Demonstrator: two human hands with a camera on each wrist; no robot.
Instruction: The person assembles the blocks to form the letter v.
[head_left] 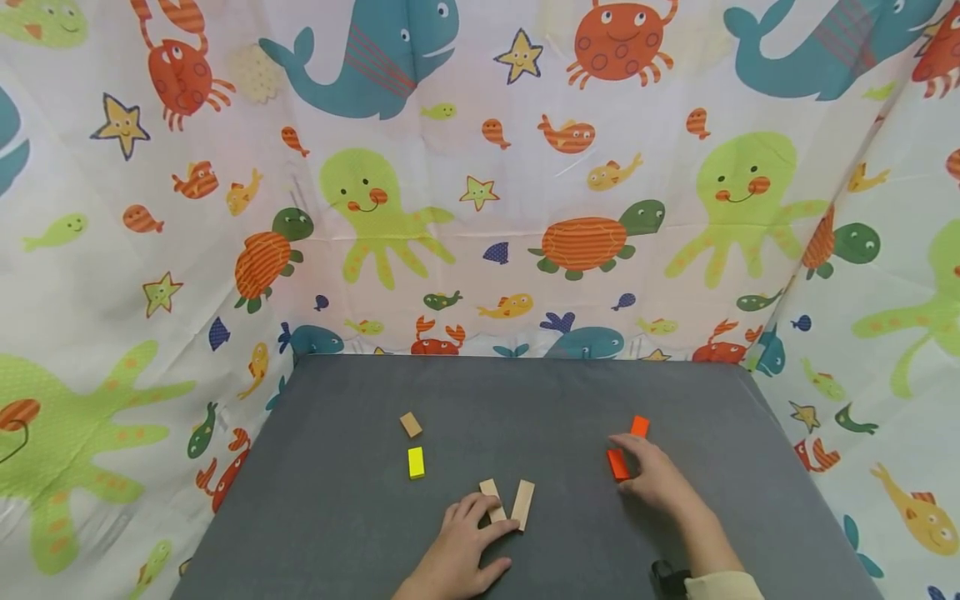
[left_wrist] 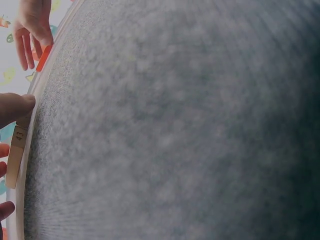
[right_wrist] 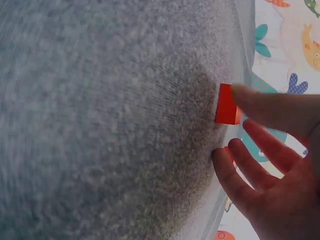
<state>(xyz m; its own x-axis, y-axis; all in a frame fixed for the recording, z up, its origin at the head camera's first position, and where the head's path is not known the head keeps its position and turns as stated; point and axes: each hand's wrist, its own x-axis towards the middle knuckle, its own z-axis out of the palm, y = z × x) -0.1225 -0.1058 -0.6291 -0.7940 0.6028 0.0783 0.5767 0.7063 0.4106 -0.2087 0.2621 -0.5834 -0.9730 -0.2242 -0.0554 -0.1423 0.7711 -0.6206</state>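
My left hand (head_left: 467,554) lies at the front middle of the table with fingers spread. It touches a plain wooden block (head_left: 489,490); one fingertip reaches the near end of a second wooden block (head_left: 523,506), angled beside it. In the left wrist view a wooden block (left_wrist: 15,155) bears the mark "43". On the right, my right hand (head_left: 663,483) is spread around a red block (head_left: 618,465), its thumb close to the near end. A further red block (head_left: 640,427) sits just behind. In the right wrist view the thumb overlaps the red block (right_wrist: 227,105); contact is unclear.
A yellow block (head_left: 416,463) and a small wooden block (head_left: 411,425) lie on the left part of the grey table (head_left: 525,400). Curtains (head_left: 465,317) printed with sea animals stand along the table's back and sides. A dark band (head_left: 667,579) is by the right wrist.
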